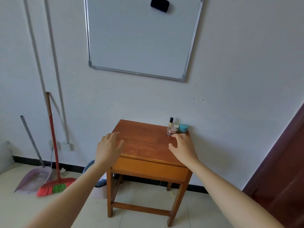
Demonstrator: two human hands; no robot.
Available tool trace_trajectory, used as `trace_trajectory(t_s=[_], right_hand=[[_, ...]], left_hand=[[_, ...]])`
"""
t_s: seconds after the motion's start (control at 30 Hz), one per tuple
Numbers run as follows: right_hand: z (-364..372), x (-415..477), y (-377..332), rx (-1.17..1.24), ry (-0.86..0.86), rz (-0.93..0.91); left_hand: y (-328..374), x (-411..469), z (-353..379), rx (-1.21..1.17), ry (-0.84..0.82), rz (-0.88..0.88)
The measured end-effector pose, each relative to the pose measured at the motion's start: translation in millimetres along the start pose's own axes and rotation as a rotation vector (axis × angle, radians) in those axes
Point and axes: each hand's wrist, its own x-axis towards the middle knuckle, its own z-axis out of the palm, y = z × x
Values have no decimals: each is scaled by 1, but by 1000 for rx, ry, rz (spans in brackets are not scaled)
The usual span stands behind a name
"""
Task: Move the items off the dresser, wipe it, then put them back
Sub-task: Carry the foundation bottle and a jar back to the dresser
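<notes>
Hands come first: the left hand point(109, 148) sits at lower centre-left of the frame, fingers spread and loosely bent, holding nothing, over the left front corner of the dresser point(144, 140). The right hand point(182, 148) lies to its right at the same height, also spread and holding nothing, over the right side of the top. Whether either palm touches the wood cannot be told. The two hands are well apart, with bare reddish-brown wood between them.

Just above the right hand's fingertips, in the back right corner of the dresser top, stand the task's items in a tight cluster against the wall: a clear jar point(171, 131) nearest the fingers, a tall bottle with a black cap point(171, 122) behind it, a small white-lidded jar point(176, 126) and a teal jar point(183, 128) at the far right. All four are upright.

The dresser is a small wooden stand with one drawer front and four legs on pale floor tiles. A bin point(100, 186) shows partly behind its left legs. At lower left a red-handled broom point(56, 186) and a dustpan point(35, 180) lean against the white wall. A whiteboard point(141, 38) hangs at upper centre with a black eraser point(159, 4) on it. A dark brown door point(283, 170) fills the lower right edge.
</notes>
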Motion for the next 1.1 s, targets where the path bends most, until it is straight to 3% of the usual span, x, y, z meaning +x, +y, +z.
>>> trace_trajectory(t_s=[0.2,0.37,0.5,0.73,1.1], right_hand=[[54,10,31,-81,-130,109],[76,50,77,-8,-125,290],[88,107,112,45,-58,354],[132,189,163,56,-138,374],[207,256,193,75,-306,418]], left_hand=[[-29,36,68,-36,-175,-25],[-34,69,113,-31,-262,-16],[-27,132,136,2,-230,19],[2,222,201,-15,-217,11],[-25,284,300,-4,-419,-101]])
